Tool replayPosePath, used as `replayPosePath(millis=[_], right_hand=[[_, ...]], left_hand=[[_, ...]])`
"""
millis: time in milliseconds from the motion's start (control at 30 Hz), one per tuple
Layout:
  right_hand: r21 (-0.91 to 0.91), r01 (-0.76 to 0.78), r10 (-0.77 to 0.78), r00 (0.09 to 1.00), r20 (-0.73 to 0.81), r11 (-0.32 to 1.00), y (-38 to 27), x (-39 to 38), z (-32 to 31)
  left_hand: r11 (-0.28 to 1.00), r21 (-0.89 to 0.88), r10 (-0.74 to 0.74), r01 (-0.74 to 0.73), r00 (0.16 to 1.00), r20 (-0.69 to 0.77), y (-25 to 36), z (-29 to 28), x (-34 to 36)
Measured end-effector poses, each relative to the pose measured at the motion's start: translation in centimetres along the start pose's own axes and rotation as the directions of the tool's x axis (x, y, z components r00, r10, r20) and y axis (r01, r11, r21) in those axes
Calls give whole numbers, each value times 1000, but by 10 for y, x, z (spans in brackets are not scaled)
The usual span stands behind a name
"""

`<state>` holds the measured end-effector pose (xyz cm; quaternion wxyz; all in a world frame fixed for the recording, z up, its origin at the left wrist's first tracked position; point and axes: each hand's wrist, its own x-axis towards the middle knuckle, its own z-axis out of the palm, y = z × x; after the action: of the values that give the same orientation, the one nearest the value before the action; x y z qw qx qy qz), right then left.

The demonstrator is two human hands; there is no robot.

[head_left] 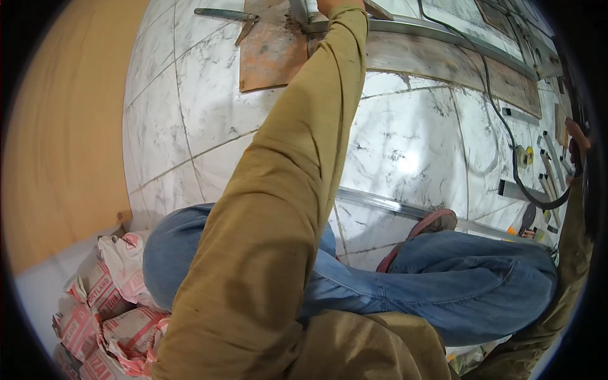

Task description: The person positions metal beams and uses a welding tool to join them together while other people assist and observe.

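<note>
White tiles with grey smears cover the floor (405, 145), and on the left stands a plain light-brown panel (63, 126). At the far edge, the left hand (339, 6) is just beside the metal frame (443, 35); it is cut by the edge, so I cannot tell if its fingers are open or closed. This frame lies on the far side, over a stained wooden board (456, 63). To its left is a rusty-brown board (269, 63), with a tool with a long handle (221, 14) reaching over it. The right hand (577, 142) is at the far right, with its fingers bent near something dark; I cannot tell what they grip. A black cable (486, 76) curves on this side, near a yellow roll (524, 156) and short metal pieces (516, 190). Nearer, a long metal bar (386, 202) passes beyond the bent legs (405, 285). Crumpled red-and-white bags (130, 329) lie at near left.
</note>
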<state>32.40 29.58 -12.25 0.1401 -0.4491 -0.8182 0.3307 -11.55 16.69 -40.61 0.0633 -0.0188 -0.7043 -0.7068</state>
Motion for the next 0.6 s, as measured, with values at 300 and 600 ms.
replayPosePath(millis=[300, 600], right_hand=[[-27, 4, -4, 1000, 15, 1000, 9, 5, 5], [-25, 6, -6, 1000, 8, 1000, 7, 10, 1]], left_hand=[[995, 103, -22, 13, 996, 90, 16, -18, -9], [992, 125, 4, -18, 995, 104, 6, -13, -9]])
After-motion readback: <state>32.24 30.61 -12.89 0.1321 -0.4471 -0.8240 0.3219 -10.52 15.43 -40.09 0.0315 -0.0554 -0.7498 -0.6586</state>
